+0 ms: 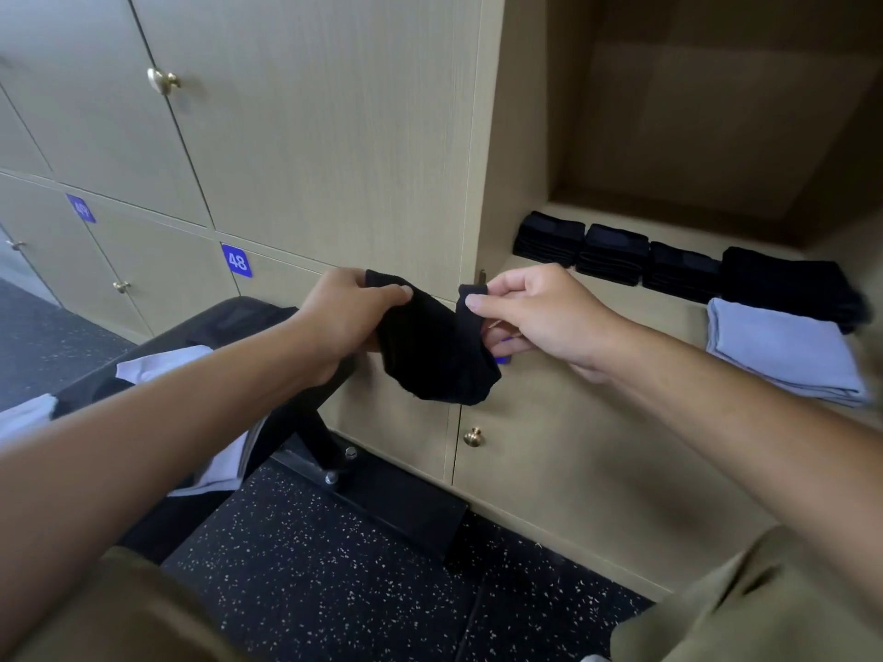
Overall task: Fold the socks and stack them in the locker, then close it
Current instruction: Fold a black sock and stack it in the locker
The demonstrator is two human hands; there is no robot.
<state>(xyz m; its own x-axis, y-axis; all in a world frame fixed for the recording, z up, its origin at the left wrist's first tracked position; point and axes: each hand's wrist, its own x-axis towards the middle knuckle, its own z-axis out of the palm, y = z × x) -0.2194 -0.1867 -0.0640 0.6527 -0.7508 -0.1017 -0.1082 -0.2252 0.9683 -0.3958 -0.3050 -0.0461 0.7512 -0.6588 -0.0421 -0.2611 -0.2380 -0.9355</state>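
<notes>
Black sock [432, 348] hangs in front of the open locker [669, 298], left of its folded sock stacks [616, 253], each end pinched by the fingers of the left hand [351, 315] and right hand [535, 315].

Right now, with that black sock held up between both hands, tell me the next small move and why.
Probably bring the two ends together to fold it in half. The sock sags unfolded between the left hand and right hand, each pinching an end, while the socks already in the open locker lie folded in stacks.
</notes>
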